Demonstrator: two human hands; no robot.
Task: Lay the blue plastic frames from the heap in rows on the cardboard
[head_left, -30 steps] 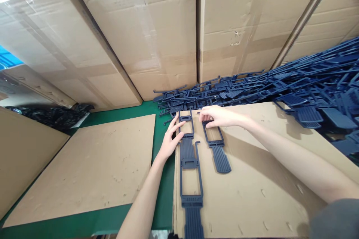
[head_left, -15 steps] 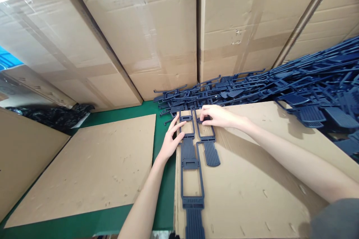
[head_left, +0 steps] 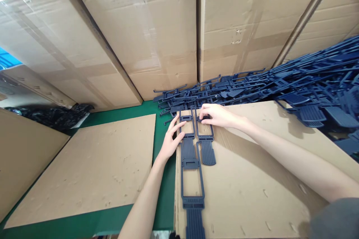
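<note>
Dark blue plastic pieces, each a rectangular frame with a ribbed tongue, lie on a cardboard surface. Two make a column along its left edge: an upper piece [head_left: 188, 148] and a lower piece [head_left: 194, 224] whose end leaves the view. My left hand [head_left: 170, 140] rests at the upper piece with fingers spread, its fingertips on the frame's left side. Beside that column lies another ribbed frame piece [head_left: 208, 153]. My right hand [head_left: 217, 115] pinches the crossbar near its far end, thumb and fingers curled around it. The fingers partly hide that crossbar.
A long heap of similar blue pieces [head_left: 252, 86] runs along the back and right. Tall cardboard boxes [head_left: 165, 30] stand behind it. To the left, a flat cardboard sheet [head_left: 112, 168] lies on a green tabletop [head_left: 112, 109], near a black plastic bag [head_left: 67, 114].
My right hand has shifted the second ribbed frame piece slightly left, and it lies straighter, closer to the column. My left hand has stayed in place.
</note>
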